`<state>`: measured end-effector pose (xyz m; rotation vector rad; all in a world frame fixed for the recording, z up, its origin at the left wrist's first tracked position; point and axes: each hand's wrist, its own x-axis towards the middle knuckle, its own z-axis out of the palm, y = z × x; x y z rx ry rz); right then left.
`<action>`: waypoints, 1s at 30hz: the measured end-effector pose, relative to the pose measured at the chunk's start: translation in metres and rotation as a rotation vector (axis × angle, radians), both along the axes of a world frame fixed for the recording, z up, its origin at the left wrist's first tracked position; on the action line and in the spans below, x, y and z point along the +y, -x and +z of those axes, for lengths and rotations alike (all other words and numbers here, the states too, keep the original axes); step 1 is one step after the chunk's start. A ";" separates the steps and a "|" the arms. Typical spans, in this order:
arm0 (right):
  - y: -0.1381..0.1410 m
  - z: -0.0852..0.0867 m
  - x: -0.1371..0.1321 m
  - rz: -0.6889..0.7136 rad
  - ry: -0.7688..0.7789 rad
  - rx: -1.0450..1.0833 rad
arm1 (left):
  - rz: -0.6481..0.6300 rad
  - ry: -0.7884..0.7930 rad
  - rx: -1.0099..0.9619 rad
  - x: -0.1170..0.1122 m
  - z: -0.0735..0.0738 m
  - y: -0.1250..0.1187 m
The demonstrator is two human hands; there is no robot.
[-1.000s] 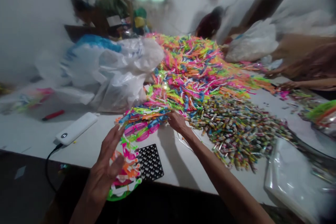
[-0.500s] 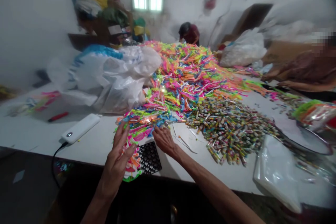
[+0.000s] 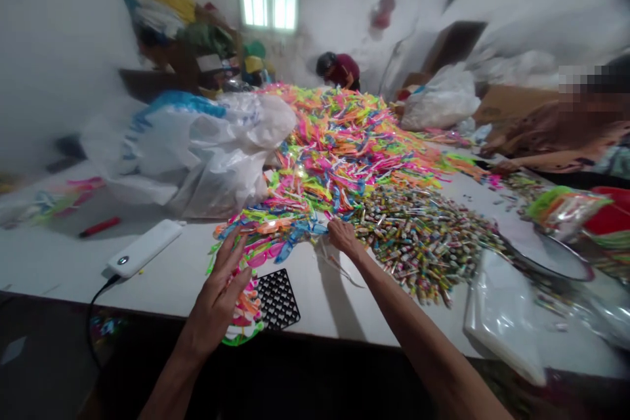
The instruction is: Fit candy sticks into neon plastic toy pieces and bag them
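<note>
My left hand rests with fingers stretched over a row of small coloured plastic pieces, which it partly covers. Just right of those pieces, a black grid tray lies by the table's front edge. My right hand is closed at the near edge of a big heap of bright plastic pieces. A bit of pink and white shows at its fingertips, but what it grips is too small to name. Blue translucent pieces lie between the hands.
Many small printed tubes are piled on the right, near a clear plastic packet. On the left are a white power bank with a cable, a red pen-like object and white plastic bags. Two other people work around the table.
My right hand has moved forward and right, away from the black tray to the heap's edge. The left hand stays over the coloured pieces. The whole view has shifted slightly.
</note>
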<state>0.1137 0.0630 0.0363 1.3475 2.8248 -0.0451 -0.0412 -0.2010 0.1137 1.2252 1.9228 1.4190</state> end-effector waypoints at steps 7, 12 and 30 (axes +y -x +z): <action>-0.013 -0.002 -0.045 0.043 0.103 0.136 | 0.036 -0.045 -0.018 -0.002 -0.004 0.002; -0.006 -0.010 -0.086 0.076 0.661 0.668 | 0.039 -0.075 0.002 -0.002 -0.004 0.001; 0.008 -0.031 -0.124 0.020 1.037 0.918 | -0.027 -0.087 0.058 0.037 -0.003 0.014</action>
